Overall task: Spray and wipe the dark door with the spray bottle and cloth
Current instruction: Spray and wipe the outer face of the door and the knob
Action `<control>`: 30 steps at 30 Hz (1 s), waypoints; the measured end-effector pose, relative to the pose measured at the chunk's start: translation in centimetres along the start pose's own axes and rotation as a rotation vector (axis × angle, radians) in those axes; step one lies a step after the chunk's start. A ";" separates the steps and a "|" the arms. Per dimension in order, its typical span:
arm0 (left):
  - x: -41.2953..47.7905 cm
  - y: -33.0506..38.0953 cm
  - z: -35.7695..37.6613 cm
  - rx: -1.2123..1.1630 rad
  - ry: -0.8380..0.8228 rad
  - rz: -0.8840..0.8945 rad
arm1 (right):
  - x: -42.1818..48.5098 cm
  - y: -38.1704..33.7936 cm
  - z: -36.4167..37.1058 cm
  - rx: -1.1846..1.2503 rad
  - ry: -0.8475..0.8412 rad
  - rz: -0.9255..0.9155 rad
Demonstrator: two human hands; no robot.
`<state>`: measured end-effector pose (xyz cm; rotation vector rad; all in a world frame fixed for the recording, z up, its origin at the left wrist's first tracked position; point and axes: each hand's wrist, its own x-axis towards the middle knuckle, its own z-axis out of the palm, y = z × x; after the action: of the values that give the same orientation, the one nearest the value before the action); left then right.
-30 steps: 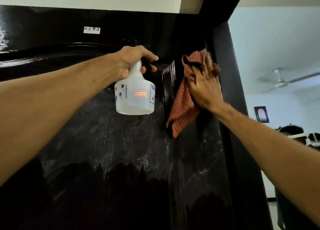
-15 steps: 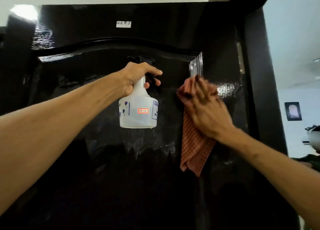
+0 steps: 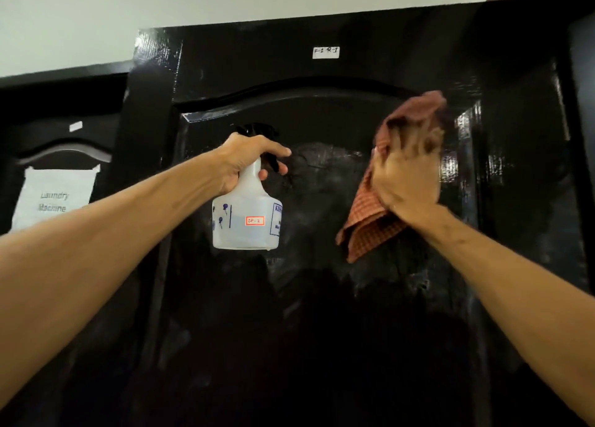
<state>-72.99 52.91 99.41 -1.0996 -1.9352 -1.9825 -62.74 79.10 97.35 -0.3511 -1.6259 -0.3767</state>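
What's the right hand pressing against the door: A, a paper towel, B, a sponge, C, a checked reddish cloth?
C: the right hand presses a checked reddish cloth on the dark door; the left hand holds the spray bottle.

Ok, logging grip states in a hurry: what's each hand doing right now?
Left hand: closed, gripping the neck of the white plastic spray bottle.
Right hand: open, looks flat though blurred, pressing the reddish checked cloth against the glossy dark door.
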 end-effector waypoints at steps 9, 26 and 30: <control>-0.8 -1.9 -7.1 0.023 0.010 -0.031 | 1.3 -8.2 1.1 0.011 -0.046 -0.004; -4.0 -9.2 -21.7 0.155 0.001 -0.019 | 2.7 -26.3 5.0 -0.014 -0.178 -0.507; -4.8 -10.3 -24.2 0.131 0.069 -0.039 | 0.8 -31.1 6.6 0.069 -0.097 -0.476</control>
<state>-84.81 30.51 90.99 -0.9558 -2.0324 -1.8566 -82.45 54.13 96.59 0.0785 -1.8079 -0.6679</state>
